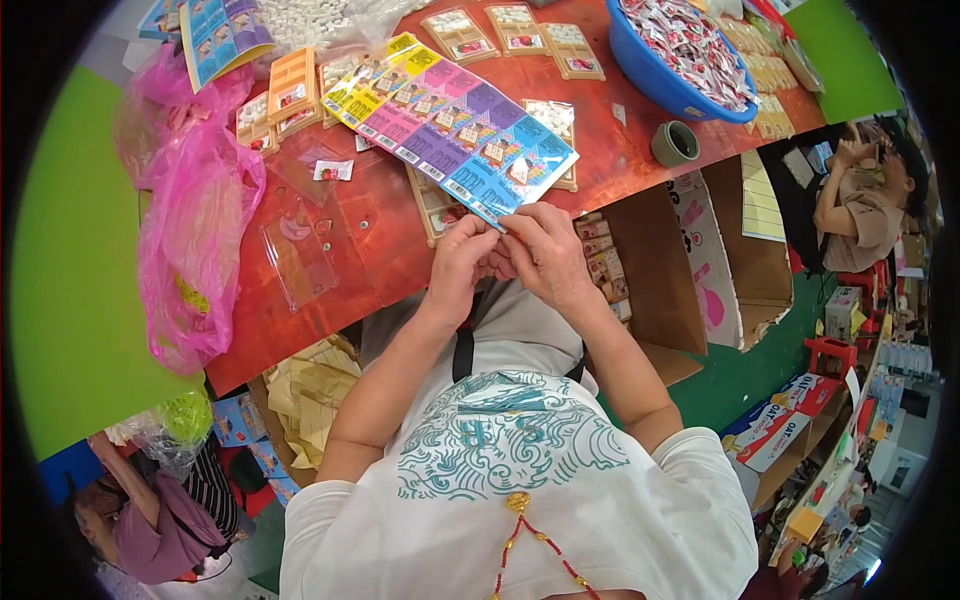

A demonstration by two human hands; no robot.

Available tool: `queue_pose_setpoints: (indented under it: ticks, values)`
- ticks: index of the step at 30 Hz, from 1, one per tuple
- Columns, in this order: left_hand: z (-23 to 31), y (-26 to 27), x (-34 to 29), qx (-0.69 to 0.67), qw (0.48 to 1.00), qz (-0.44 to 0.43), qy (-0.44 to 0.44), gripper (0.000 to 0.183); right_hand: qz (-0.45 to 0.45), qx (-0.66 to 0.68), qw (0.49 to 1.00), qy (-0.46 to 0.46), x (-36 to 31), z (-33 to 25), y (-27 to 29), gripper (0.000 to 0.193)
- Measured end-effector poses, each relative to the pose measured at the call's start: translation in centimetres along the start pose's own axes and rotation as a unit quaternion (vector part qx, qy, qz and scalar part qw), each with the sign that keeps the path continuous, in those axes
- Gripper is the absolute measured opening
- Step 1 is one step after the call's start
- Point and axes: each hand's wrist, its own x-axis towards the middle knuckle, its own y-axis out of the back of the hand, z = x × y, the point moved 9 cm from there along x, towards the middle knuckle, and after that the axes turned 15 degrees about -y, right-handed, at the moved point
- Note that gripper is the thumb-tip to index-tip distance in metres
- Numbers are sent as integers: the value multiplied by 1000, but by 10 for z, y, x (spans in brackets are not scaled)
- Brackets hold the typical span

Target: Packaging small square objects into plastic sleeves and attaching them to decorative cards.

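Observation:
A glossy printed sheet (447, 118) in yellow, pink, purple and blue bands, with rows of small pictures, lies slanting across the trays on the red table. Its blue corner reaches down to my hands. My left hand (464, 262) and my right hand (548, 258) come together at that corner, fingers bent and pinching its edge between them. Just what the fingertips do there is partly hidden. Beneath the sheet, an orange compartment tray (428, 205) shows beside my left hand. A small white sachet (333, 171) lies to the left.
Several filled trays (460, 36) stand at the back. A blue basin (640, 62) full of sachets and a grey cup (675, 145) sit to the right. Pink plastic bags (190, 230) hang over the left edge. Below the right edge stands an open carton (655, 265); other people sit nearby.

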Motion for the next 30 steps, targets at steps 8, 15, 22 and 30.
queue_pose_setpoints:
  ticks: [8,15,22,30]
  values:
    - [-3,9,-3,80,996,12,-31,15,-29,50,998,-29,-9,2,-12,27]
    - [1,10,-6,94,995,24,-38,15,-62,143,985,-78,-9,9,-18,26]
    - [2,9,-7,83,995,31,-49,12,-51,151,979,-126,0,12,-14,12]
    - [9,12,-9,126,989,26,-69,9,-78,100,987,-98,7,3,-16,9]
